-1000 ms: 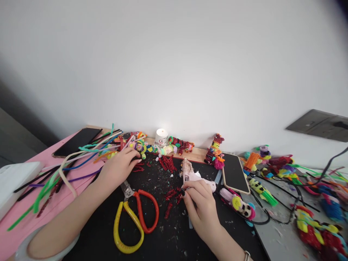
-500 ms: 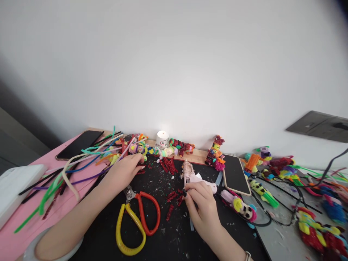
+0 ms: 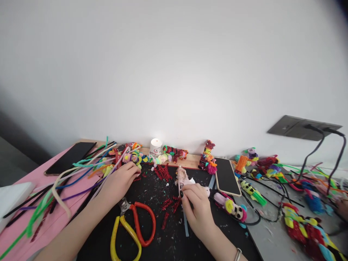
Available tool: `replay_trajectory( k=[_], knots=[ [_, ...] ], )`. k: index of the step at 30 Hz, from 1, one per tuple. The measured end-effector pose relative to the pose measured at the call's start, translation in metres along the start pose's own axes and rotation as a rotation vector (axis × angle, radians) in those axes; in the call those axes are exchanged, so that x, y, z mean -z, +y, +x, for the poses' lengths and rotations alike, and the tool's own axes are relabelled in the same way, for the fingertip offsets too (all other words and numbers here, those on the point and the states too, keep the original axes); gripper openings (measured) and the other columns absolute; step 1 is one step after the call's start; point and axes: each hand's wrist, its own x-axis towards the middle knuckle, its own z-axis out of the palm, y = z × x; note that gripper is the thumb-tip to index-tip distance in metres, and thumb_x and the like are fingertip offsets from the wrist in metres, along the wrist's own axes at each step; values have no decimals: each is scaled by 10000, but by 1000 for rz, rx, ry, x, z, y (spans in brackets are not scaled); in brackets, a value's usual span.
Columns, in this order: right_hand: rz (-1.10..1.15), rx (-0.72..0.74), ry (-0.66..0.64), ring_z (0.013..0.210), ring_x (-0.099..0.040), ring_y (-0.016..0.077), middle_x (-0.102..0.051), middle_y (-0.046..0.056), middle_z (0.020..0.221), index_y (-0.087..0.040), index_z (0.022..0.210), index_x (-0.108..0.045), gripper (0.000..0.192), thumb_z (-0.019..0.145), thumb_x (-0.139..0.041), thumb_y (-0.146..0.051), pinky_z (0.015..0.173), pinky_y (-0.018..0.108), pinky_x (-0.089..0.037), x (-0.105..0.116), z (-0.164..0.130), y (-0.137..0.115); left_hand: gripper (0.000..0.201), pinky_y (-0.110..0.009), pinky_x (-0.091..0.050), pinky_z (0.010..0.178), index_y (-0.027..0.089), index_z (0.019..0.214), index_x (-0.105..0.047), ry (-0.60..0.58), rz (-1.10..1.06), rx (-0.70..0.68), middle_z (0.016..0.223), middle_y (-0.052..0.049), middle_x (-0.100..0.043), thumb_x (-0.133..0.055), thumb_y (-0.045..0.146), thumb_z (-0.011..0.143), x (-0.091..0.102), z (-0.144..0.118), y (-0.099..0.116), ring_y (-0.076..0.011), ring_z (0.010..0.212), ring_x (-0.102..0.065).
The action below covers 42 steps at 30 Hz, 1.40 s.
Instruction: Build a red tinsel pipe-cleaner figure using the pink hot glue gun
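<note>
My left hand (image 3: 123, 183) rests at the left side of the black work mat (image 3: 174, 250), fingers bent and together beside small red tinsel bits. Whatever lies under its fingertips is hidden. My right hand (image 3: 198, 208) is pinched closed next to the pale pink glue gun (image 3: 182, 177), partly covering it. A small dark spot shows at its fingertips; I cannot tell if it is a nail or a held piece. Short red tinsel stem pieces (image 3: 165, 220) lie between the hands, with a larger pile (image 3: 163, 172) behind. Scissors (image 3: 145, 224) with red and yellow handles lie below my left hand.
Long coloured pipe cleaners (image 3: 58, 188) spread across the pink surface at left, near a dark phone (image 3: 70, 158). A paper cup (image 3: 156, 147) and pipe-cleaner figures (image 3: 207, 156) line the wall. Another phone (image 3: 227, 176), cables and more figures (image 3: 252, 192) lie right. Another person's hand (image 3: 343, 207) shows at the right edge.
The view has turned slightly right and up, so everything sits further left and lower. Both hands barely move against the mat. Part of another person's hand now shows at the right edge.
</note>
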Motion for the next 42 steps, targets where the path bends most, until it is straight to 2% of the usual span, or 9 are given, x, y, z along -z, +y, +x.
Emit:
replay_trajectory(
  k=[3,6,9,11,15,19,25,36,42],
  knots=[
    [-151,-106,54,887,-552,229,-634,75,958,-190,946,-565,173,859,-422,-147,765,373,-409,16,10,12,266,-327,-458,817,170,913,-618,106,-21,-47,943,-68,-610,-361,237,930,1,0,3,-202,873,-587],
    [-443,-357,102,923,-561,278,-634,109,1019,-160,1080,-532,265,830,-470,-221,777,403,-428,48,23,37,287,-329,-457,848,178,927,-624,218,-34,-81,962,-61,-619,-351,264,939,1,-1,6,-201,891,-590],
    [-751,-652,9,952,-560,348,-624,155,1033,-122,1160,-492,395,834,-486,-344,746,446,-440,75,30,64,311,-315,-468,840,187,934,-624,293,-42,-123,958,-57,-625,-330,290,950,1,-2,9,-198,898,-593],
    [-893,-779,-81,947,-561,388,-609,195,1019,-90,1167,-486,493,811,-516,-430,739,481,-435,81,30,77,306,-314,-477,823,184,927,-620,318,-52,-155,946,-59,-624,-335,294,951,0,-2,11,-196,889,-596],
    [-987,-805,-143,958,-555,386,-579,203,1003,-90,1158,-485,550,783,-543,-488,730,478,-426,68,35,86,286,-321,-489,802,182,929,-619,329,-61,-200,945,-62,-619,-348,271,950,-4,-2,12,-191,876,-600],
    [-956,-877,-182,1014,-521,398,-580,219,1028,-92,1139,-486,549,751,-592,-465,758,488,-399,58,46,87,324,-330,-497,804,178,934,-626,331,-75,-204,946,-67,-615,-331,309,956,-7,-2,12,-195,884,-604],
    [-882,-955,-73,1080,-470,403,-576,230,1069,-84,1142,-454,626,689,-633,-477,826,536,-350,60,48,98,327,-337,-490,825,184,933,-629,308,-110,-186,952,-63,-613,-336,328,956,-9,-3,12,-191,892,-598],
    [-876,-898,-70,1054,-494,395,-595,202,1040,-98,1136,-451,610,733,-564,-542,804,495,-394,64,34,101,331,-314,-482,832,180,939,-624,315,-152,-192,953,-69,-616,-329,327,960,-8,-5,22,-185,893,-596],
    [-888,-845,-70,1028,-503,395,-604,193,1049,-80,1243,-407,677,757,-559,-527,786,505,-403,65,30,101,322,-294,-489,800,180,933,-627,305,-154,-194,939,-67,-624,-334,310,959,-7,-5,25,-179,862,-607]
  ],
)
